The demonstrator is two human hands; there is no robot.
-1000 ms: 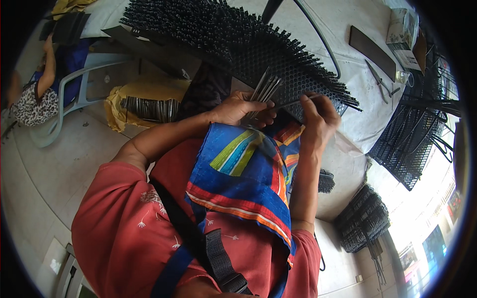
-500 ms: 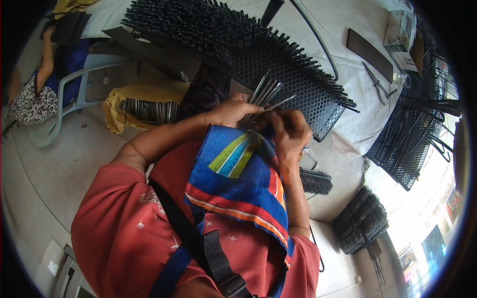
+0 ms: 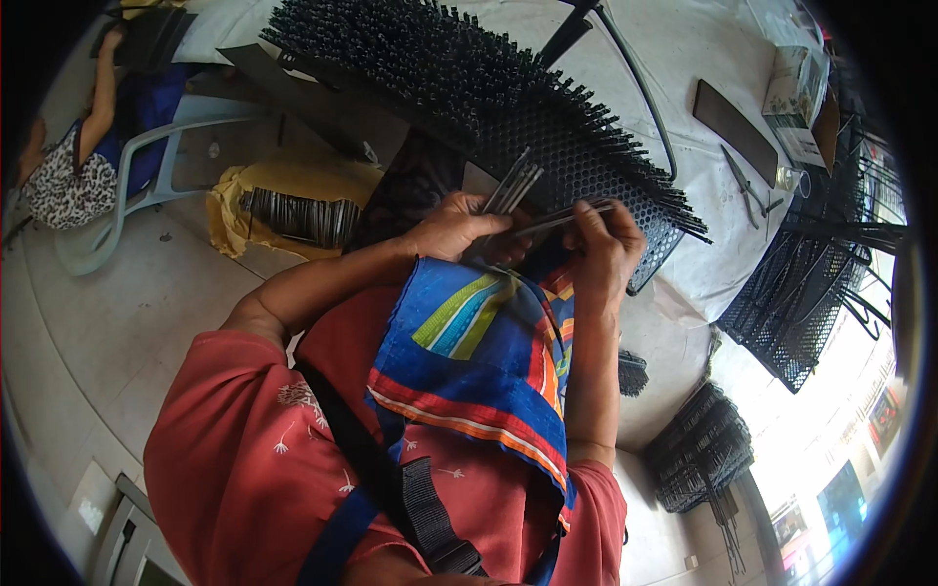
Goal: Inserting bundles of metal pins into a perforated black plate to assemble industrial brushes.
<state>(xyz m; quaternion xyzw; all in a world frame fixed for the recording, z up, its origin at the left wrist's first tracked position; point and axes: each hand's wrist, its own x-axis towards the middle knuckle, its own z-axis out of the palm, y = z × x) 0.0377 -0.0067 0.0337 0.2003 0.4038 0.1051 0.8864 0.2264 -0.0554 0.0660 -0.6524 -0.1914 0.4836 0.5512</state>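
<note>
My left hand (image 3: 455, 227) is closed around a small bundle of thin metal strips (image 3: 514, 188) that fan out past the thumb. To its right, my right hand (image 3: 608, 256) pinches a slim dark strip (image 3: 559, 221), which points leftward toward the bundle. Whether it is one strip or more, I cannot tell. Both hands are above my lap, just in front of a black perforated board (image 3: 630, 207). Dense rows of thin black pieces (image 3: 410, 73) stand upright in the board's holes across its far and left part.
Left of my arm, an opened yellow wrapper (image 3: 227, 210) holds a stack of dark strips (image 3: 305, 217). Pliers (image 3: 745, 183), a dark flat bar (image 3: 735, 122) and a box (image 3: 796, 98) lie at the right. A co-worker (image 3: 73, 195) sits by a grey chair (image 3: 147, 166) far left.
My right hand has moved right and away from my left hand, with a slim strip in its fingers. The bundle in my left hand is less spread. The view has shifted slightly.
</note>
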